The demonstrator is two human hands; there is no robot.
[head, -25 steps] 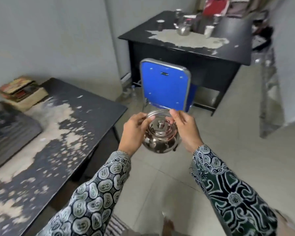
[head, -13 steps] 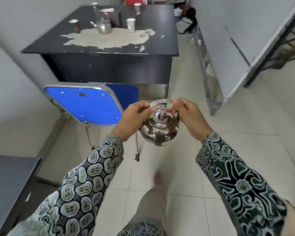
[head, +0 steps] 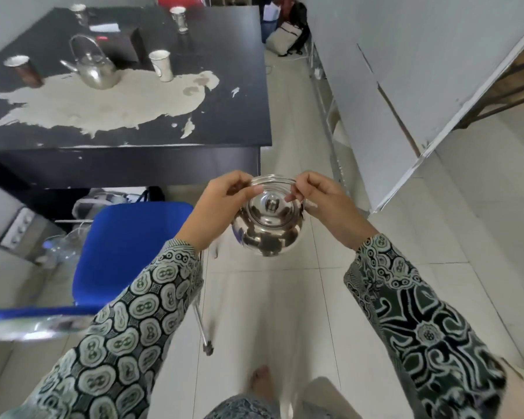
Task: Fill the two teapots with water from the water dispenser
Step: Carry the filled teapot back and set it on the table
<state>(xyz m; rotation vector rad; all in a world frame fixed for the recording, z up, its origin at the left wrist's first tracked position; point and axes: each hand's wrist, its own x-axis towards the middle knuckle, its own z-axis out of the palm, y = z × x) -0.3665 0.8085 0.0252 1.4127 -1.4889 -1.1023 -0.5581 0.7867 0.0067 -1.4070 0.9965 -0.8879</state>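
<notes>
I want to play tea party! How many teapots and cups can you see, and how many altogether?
Teapots: 2, one held by both hands, one on the table
Cups: 4, all on the table
Total: 6

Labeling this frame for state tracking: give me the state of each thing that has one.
Carried teapot: lid on, upright, off the floor, held by its handle.
Left hand: shut on the handle.
Right hand: shut on the handle.
Second teapot: standing on the black table, handle raised, untouched.
Three metal cups: upright on the table; contents not visible.
Blue chair: unoccupied.
</notes>
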